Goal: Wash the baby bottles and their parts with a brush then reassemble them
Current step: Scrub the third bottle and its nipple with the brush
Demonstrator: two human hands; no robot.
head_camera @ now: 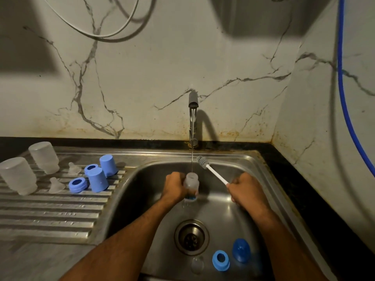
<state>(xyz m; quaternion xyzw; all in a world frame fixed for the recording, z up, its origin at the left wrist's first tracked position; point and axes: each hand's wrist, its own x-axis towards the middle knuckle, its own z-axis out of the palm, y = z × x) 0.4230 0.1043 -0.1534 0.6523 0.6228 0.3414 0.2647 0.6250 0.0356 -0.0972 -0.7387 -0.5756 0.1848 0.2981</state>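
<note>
My left hand (175, 187) grips a clear baby bottle (191, 182) upright over the sink (146, 179), under a thin stream of water from the tap (193, 102). My right hand (246, 189) holds the white handle of a bottle brush (205, 164), whose bristle head points up and away, just right of the stream and outside the bottle. In the sink's near part lie a blue collar ring (221, 260), a blue cap (241, 250) and a clear teat (197, 265).
On the ribbed draining board (50, 211) to the left stand two upturned clear bottles (43, 157), two blue caps (98, 179), two blue rings (78, 184) and two clear teats (56, 185). The drain (191, 237) lies in the basin's middle. A blue hose (343, 78) hangs at the right wall.
</note>
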